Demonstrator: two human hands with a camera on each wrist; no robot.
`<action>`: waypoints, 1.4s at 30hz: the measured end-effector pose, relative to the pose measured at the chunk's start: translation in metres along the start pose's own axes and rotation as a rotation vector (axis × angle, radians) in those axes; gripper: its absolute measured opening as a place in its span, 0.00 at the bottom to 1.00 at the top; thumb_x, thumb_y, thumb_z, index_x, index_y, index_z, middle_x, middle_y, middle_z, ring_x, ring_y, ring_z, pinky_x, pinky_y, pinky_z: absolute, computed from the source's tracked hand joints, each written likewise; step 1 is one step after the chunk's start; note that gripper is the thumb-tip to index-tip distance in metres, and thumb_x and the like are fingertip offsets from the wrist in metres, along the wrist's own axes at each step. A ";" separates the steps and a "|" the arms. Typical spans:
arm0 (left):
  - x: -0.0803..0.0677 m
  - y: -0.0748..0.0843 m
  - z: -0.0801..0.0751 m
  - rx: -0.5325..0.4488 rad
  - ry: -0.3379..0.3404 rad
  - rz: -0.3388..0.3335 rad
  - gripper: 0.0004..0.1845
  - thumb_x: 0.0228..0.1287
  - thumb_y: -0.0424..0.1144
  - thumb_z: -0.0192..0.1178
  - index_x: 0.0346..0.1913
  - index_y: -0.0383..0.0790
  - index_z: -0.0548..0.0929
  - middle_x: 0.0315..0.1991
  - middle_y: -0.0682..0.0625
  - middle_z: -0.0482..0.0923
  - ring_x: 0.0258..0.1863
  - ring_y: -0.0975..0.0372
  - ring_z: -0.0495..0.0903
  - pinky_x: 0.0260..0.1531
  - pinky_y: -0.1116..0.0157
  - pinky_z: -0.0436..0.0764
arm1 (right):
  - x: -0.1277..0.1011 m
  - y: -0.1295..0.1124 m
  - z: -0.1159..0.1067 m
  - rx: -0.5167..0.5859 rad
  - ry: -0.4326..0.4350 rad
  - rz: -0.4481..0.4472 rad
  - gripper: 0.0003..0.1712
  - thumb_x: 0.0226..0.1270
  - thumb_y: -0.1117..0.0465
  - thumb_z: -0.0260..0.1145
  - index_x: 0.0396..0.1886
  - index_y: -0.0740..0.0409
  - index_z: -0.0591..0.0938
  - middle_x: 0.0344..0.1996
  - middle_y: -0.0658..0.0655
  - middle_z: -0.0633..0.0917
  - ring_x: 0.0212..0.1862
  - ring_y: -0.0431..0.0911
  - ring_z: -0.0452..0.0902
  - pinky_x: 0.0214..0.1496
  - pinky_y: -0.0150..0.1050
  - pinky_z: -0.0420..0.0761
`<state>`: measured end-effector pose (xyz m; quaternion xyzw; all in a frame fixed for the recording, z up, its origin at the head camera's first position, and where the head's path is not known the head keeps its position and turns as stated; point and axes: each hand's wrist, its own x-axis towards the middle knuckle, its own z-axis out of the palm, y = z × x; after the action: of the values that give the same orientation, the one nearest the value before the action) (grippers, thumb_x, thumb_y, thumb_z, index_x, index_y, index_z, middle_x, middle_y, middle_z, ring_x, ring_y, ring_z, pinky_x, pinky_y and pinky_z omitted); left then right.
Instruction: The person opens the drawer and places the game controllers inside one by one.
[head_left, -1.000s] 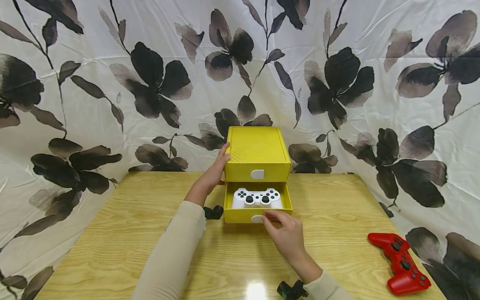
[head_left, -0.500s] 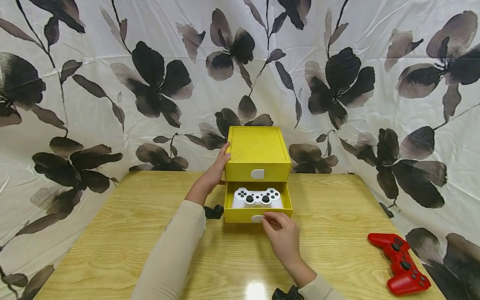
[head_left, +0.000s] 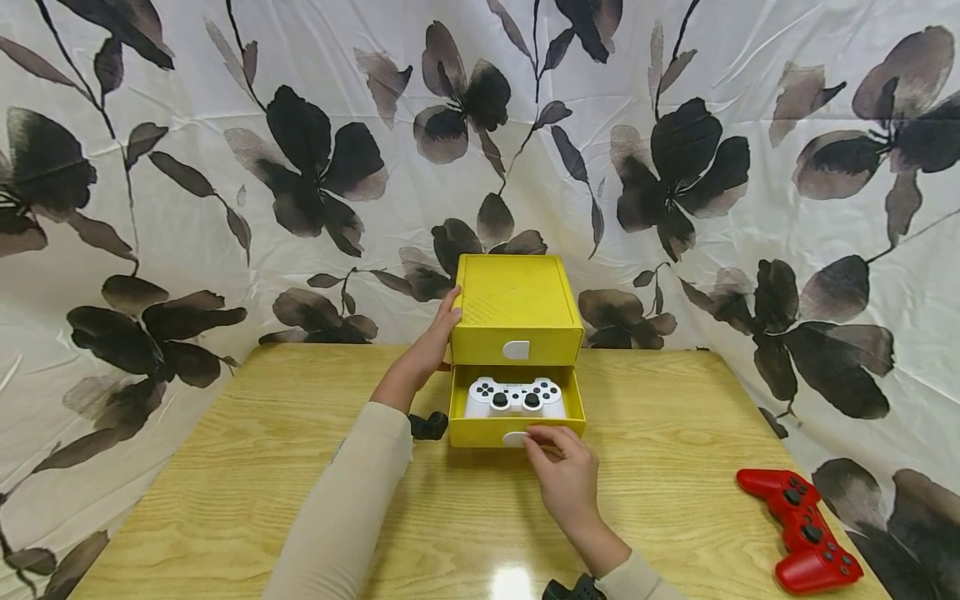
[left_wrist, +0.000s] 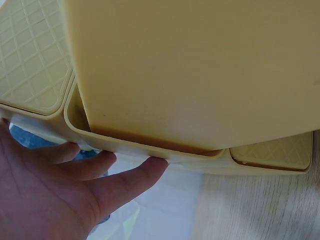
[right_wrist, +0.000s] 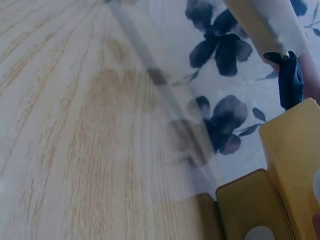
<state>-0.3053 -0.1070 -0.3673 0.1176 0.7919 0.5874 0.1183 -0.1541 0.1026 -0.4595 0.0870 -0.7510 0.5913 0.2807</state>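
A yellow two-drawer box (head_left: 517, 292) stands on the table in the head view. Its lower drawer (head_left: 480, 433) is pulled out, and a white game controller (head_left: 514, 395) lies inside. The upper drawer (head_left: 480, 345), with its own white tab (head_left: 516, 349), is closed. My right hand (head_left: 566, 475) pinches the lower drawer's white tab (head_left: 513, 438) between thumb and fingers. Against the box's left side rests my left hand (head_left: 427, 346). In the left wrist view, extended fingertips of the left hand (left_wrist: 55, 190) touch the edge of the yellow casing (left_wrist: 145, 147).
A red game controller (head_left: 802, 531) lies at the right edge of the wooden table (head_left: 247, 500). Behind the table hangs a white cloth (head_left: 570, 150) with dark flowers. Black wrist cameras show beside both wrists.
My right hand has shifted slightly left and down at the wrist, still at the tab. The left hand, the drawer and both controllers look unmoved.
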 end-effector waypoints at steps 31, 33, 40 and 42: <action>-0.001 0.004 -0.001 -0.028 -0.010 -0.031 0.30 0.70 0.68 0.30 0.72 0.82 0.36 0.79 0.58 0.28 0.77 0.46 0.43 0.58 0.31 0.64 | 0.020 0.000 0.007 -0.066 -0.018 0.100 0.07 0.55 0.68 0.73 0.35 0.60 0.88 0.33 0.56 0.87 0.38 0.48 0.84 0.39 0.28 0.83; -0.001 0.005 -0.001 -0.022 -0.011 -0.030 0.30 0.71 0.68 0.30 0.72 0.82 0.35 0.79 0.57 0.28 0.77 0.45 0.44 0.58 0.31 0.64 | 0.021 0.002 0.007 -0.063 -0.024 0.082 0.06 0.56 0.67 0.73 0.35 0.57 0.88 0.33 0.54 0.86 0.38 0.45 0.84 0.39 0.28 0.83; -0.001 0.006 -0.001 -0.015 -0.005 -0.047 0.31 0.70 0.69 0.31 0.72 0.82 0.35 0.79 0.56 0.28 0.77 0.44 0.44 0.58 0.31 0.65 | 0.028 0.005 0.007 -0.080 -0.030 0.025 0.06 0.56 0.68 0.73 0.35 0.58 0.88 0.32 0.54 0.87 0.37 0.46 0.85 0.38 0.29 0.83; -0.001 0.006 0.000 -0.015 -0.004 -0.053 0.31 0.70 0.69 0.31 0.72 0.82 0.35 0.79 0.56 0.28 0.77 0.44 0.44 0.58 0.32 0.65 | 0.031 0.006 0.008 -0.095 -0.030 0.028 0.06 0.56 0.67 0.73 0.35 0.58 0.88 0.32 0.54 0.87 0.37 0.46 0.85 0.38 0.28 0.83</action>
<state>-0.3042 -0.1059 -0.3609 0.0969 0.7900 0.5898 0.1365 -0.1845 0.1035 -0.4497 0.0717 -0.7836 0.5574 0.2648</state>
